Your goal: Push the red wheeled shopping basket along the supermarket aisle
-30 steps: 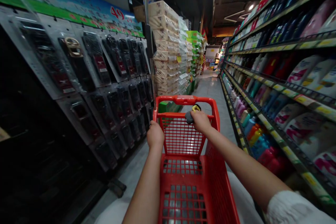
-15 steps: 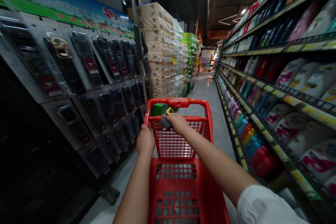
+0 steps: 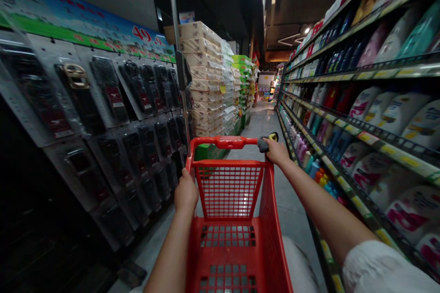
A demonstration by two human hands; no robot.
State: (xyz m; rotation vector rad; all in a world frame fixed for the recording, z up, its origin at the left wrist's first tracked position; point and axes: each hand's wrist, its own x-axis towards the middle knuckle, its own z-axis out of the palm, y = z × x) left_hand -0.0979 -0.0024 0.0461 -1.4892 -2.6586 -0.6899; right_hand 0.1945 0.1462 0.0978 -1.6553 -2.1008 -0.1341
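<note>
A red plastic shopping basket cart [image 3: 225,238] with grid walls stands in front of me, and no goods show inside it. My left hand [image 3: 186,193] is closed round its left rim. At the far right corner of the rim is my right hand [image 3: 275,152], its fingers closed on a small dark grey thing with a yellow loop [image 3: 263,144]. I cannot make out what kind of thing that is. Whether the right hand also grips the rim is partly hidden.
Packaged belts [image 3: 113,87] hang on a rack at the left, beside a metal pole [image 3: 174,9]. Beyond them rise stacked cartons [image 3: 202,73]. Shelves of bottles [image 3: 392,114] line the right side. A grey tiled aisle [image 3: 263,123] runs ahead.
My right hand has moved right, from over the middle of the basket to its far right corner, carrying the grey-and-yellow thing. My left hand stays on the left rim.
</note>
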